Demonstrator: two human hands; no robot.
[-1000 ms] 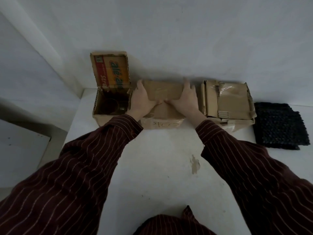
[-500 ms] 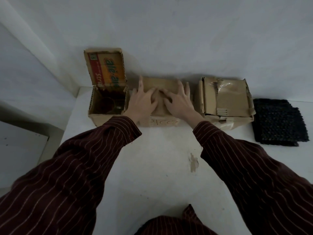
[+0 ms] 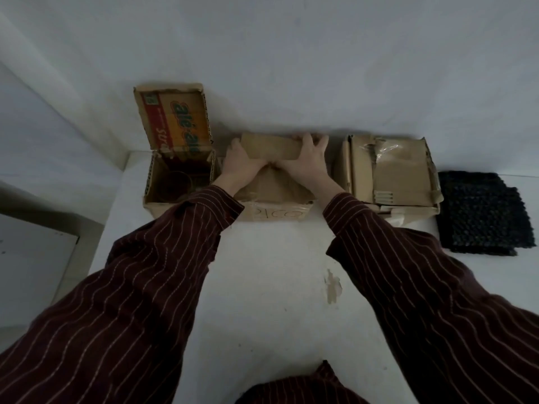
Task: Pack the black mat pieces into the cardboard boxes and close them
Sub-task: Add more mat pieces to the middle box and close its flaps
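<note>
Three cardboard boxes stand in a row against the wall. The middle box (image 3: 274,212) has its near flap folded down. Its far flap (image 3: 272,147) is held at both ends: my left hand (image 3: 240,164) grips the left end, my right hand (image 3: 306,160) the right end, thumbs on top. The left box (image 3: 166,185) is open, its printed lid (image 3: 175,123) upright, with something dark inside. The right box (image 3: 388,170) is closed with rumpled, torn flaps. A stack of black mat pieces (image 3: 481,212) lies on the table right of the boxes.
The white table (image 3: 277,287) has a chipped spot (image 3: 332,287) near its middle. Its left edge drops off to a lower white surface (image 3: 29,258). A white wall rises just behind the boxes.
My hands went from pressing flat on the middle box's top to gripping the ends of its far flap, which is now raised over the box. The camera moved closer.
</note>
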